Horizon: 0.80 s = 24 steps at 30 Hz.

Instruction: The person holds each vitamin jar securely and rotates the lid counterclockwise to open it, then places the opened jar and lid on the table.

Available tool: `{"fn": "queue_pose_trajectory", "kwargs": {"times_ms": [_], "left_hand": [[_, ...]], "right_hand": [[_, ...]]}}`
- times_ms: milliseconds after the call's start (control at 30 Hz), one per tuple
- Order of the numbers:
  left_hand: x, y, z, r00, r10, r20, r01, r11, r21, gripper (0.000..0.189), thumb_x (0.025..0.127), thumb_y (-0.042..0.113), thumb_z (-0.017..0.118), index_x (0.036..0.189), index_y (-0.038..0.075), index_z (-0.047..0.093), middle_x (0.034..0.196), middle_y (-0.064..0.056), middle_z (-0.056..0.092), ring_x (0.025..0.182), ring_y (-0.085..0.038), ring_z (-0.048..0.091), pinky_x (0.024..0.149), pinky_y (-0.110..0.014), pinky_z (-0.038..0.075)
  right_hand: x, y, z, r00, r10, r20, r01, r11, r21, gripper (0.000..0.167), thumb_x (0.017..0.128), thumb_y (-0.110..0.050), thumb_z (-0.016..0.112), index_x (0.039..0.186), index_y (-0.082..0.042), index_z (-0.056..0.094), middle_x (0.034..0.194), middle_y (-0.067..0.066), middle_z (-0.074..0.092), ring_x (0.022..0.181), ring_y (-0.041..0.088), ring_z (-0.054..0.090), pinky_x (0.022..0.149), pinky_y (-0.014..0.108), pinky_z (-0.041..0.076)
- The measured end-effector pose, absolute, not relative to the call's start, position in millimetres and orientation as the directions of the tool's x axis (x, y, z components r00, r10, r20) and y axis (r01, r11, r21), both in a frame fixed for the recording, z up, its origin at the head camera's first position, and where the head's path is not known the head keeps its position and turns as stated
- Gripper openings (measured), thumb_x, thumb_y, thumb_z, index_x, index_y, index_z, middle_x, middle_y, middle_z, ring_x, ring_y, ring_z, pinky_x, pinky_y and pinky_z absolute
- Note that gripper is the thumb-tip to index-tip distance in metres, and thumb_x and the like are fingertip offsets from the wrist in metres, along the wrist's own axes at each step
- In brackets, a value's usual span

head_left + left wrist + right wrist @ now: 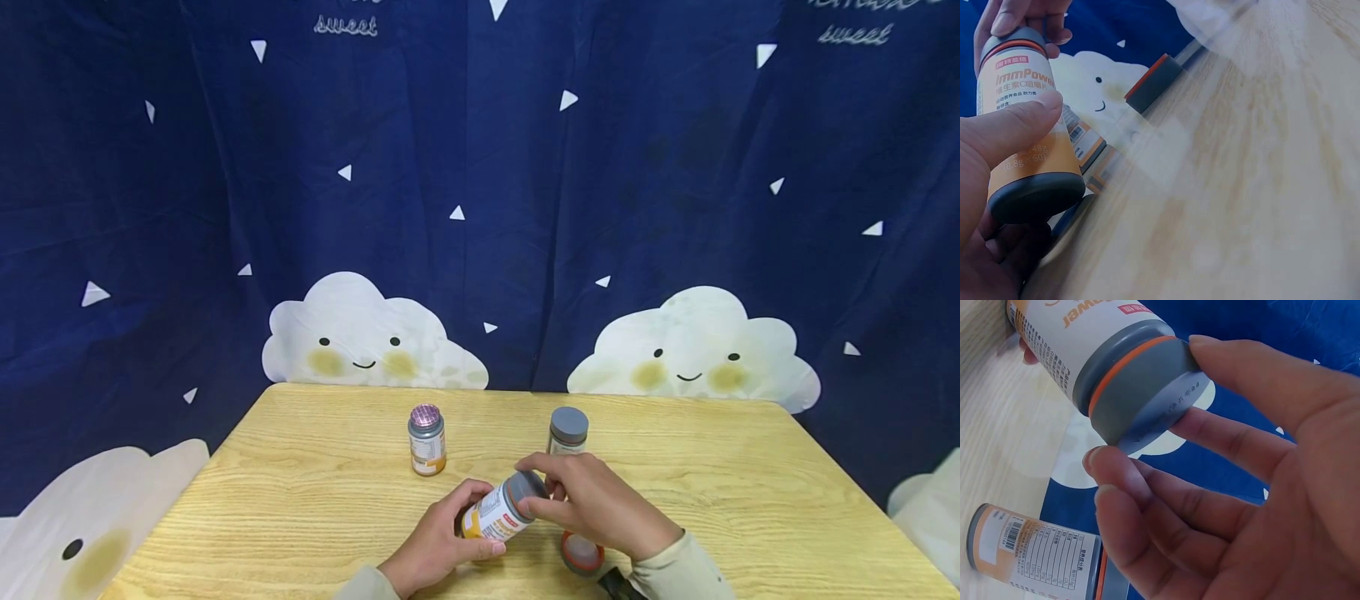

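My left hand (438, 537) grips a white and orange supplement bottle (491, 518) round its body. The bottle is tilted, its capped end up toward the right. On its grey cap (1147, 390) with an orange ring, the thumb and fingers of my right hand (600, 504) pinch the edge. That cap sits on the neck in both wrist views. Another bottle (427, 450) stands uncapped at the back left, a purple patterned seal over its mouth. Behind my right hand is a third bottle (567, 427), grey cap on, its lower part hidden.
A loose cap (581, 553) with an orange-red rim lies inside up on the wooden table (300, 517), just below my right hand. A dark object (619, 585) shows by the right cuff. Behind the table hangs a blue curtain (517, 250) with clouds.
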State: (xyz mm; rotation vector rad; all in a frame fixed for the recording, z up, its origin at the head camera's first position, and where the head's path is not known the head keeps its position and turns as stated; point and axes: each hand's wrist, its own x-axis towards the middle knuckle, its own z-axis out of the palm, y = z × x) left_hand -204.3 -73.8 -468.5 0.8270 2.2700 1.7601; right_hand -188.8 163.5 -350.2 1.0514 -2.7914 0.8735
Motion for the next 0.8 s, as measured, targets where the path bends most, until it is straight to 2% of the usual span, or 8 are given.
{"fn": "queue_pose_trajectory", "kwargs": {"times_ms": [267, 433, 600, 800], "left_hand": [[-204.6, -74.2, -469.2, -0.837, 0.509, 0.201, 0.322, 0.162, 0.933, 0.053, 0.084, 0.026, 0.076, 0.130, 0.022, 0.049, 0.119, 0.003, 0.060, 0.099, -0.012, 0.059, 0.085, -0.025, 0.047], [-205.3, -74.1, -469.7, -0.837, 0.509, 0.200, 0.328, 0.175, 0.928, 0.054, 0.084, 0.029, 0.076, 0.130, 0.023, 0.049, 0.120, 0.004, 0.060, 0.100, -0.013, 0.059, 0.085, -0.026, 0.047], [-205.6, -74.3, -469.7, -0.837, 0.511, 0.197, 0.329, 0.182, 0.927, 0.054, 0.084, 0.031, 0.076, 0.130, 0.025, 0.049, 0.120, 0.005, 0.060, 0.100, -0.013, 0.059, 0.085, -0.027, 0.048], [-204.3, -74.3, -468.2, -0.837, 0.510, 0.198, 0.326, 0.173, 0.930, 0.053, 0.084, 0.030, 0.076, 0.129, 0.023, 0.050, 0.119, 0.003, 0.061, 0.099, -0.013, 0.059, 0.085, -0.026, 0.048]], "right_hand": [[-189.8, 166.6, -348.7, -0.750, -0.631, 0.197, -0.629, 0.589, -0.506, 0.032, 0.089, -0.029, 0.071, 0.118, -0.018, 0.064, 0.096, -0.009, 0.065, 0.073, 0.001, 0.057, 0.063, 0.024, 0.049], [-190.6, 168.8, -348.1, -0.722, -0.665, 0.194, -0.651, 0.556, -0.517, 0.034, 0.088, -0.022, 0.072, 0.120, -0.020, 0.062, 0.106, -0.007, 0.066, 0.079, 0.002, 0.059, 0.067, 0.026, 0.052], [-190.1, 170.7, -347.0, -0.698, -0.692, 0.185, -0.662, 0.524, -0.537, 0.039, 0.087, -0.013, 0.073, 0.121, -0.024, 0.059, 0.110, -0.006, 0.063, 0.082, 0.004, 0.059, 0.067, 0.026, 0.052], [-190.0, 170.1, -347.4, -0.688, -0.699, 0.194, -0.691, 0.549, -0.469, 0.043, 0.084, -0.008, 0.074, 0.120, -0.025, 0.059, 0.109, -0.007, 0.058, 0.086, 0.008, 0.056, 0.070, 0.024, 0.051]]}}
